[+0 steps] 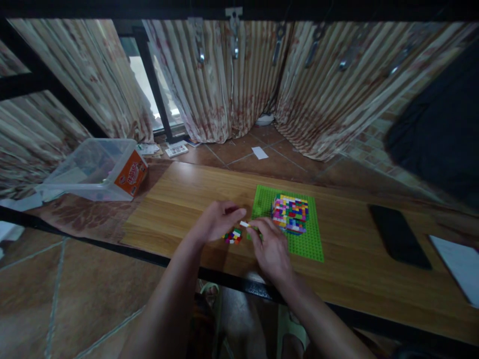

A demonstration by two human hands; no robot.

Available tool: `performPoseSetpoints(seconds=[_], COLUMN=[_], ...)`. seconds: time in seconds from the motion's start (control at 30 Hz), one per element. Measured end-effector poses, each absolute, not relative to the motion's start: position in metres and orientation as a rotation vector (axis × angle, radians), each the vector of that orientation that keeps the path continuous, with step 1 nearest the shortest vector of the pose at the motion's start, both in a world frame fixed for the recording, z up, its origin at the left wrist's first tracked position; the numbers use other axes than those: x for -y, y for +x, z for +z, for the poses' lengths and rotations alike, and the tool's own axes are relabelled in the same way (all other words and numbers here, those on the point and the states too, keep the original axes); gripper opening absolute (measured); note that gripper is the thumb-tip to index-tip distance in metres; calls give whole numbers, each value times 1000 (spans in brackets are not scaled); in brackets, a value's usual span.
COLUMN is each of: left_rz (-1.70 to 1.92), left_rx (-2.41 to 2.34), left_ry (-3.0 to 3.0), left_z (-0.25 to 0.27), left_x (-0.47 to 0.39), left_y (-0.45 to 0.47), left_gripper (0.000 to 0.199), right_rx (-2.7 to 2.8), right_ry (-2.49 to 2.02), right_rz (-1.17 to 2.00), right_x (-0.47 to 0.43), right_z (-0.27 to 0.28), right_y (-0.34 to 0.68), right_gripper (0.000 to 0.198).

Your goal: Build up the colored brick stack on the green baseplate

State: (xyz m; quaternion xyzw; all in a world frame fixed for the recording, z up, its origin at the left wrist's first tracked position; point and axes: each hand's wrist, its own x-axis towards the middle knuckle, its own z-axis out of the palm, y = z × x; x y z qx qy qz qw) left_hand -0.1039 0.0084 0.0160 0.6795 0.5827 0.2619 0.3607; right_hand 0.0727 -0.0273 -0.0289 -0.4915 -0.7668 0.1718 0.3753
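Observation:
A small white toy brick is pinched between the thumb and fingertips of my right hand, over the near left edge of the green baseplate. Just left of the brick, my left hand hovers with thumb and fingers loosely apart, holding nothing that I can see. Below it on the table lies a small pile of colourful loose bricks, partly hidden by the hand. On the baseplate stands a hollow, multicoloured brick build, beyond my right hand.
The wooden table carries a black phone-like slab and a white sheet on the right. A clear plastic bin with an orange label stands at the left. Curtains hang beyond the table; papers lie on the tiled floor.

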Motion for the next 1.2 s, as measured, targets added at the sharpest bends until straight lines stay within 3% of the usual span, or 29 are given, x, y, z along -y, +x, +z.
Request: performPoseSetpoints(seconds=[0.13, 0.37, 0.67, 0.93, 1.2], left_rz=[552, 638, 868, 591, 423], left_rx=[-1226, -1011, -1205, -1511, -1674], left_ry=[1563, 1277, 1344, 1813, 1948], left_z=[19, 29, 26, 6, 11], left_x=[-1, 2, -3, -7, -5], left_y=[-97, -94, -117, -120, -115], left_gripper=[41, 33, 19, 20, 22], right_rx=[1928, 1802, 1600, 2073, 2328], right_ry=[-1222, -1090, -1133, -1141, -1175], right_rz=[426, 558, 974, 719, 429], right_x=[28, 31, 32, 44, 43], right_z=[-19, 0, -16, -30, -43], right_y=[76, 78, 81, 73, 63], right_gripper=[17, 12, 10, 23, 24])
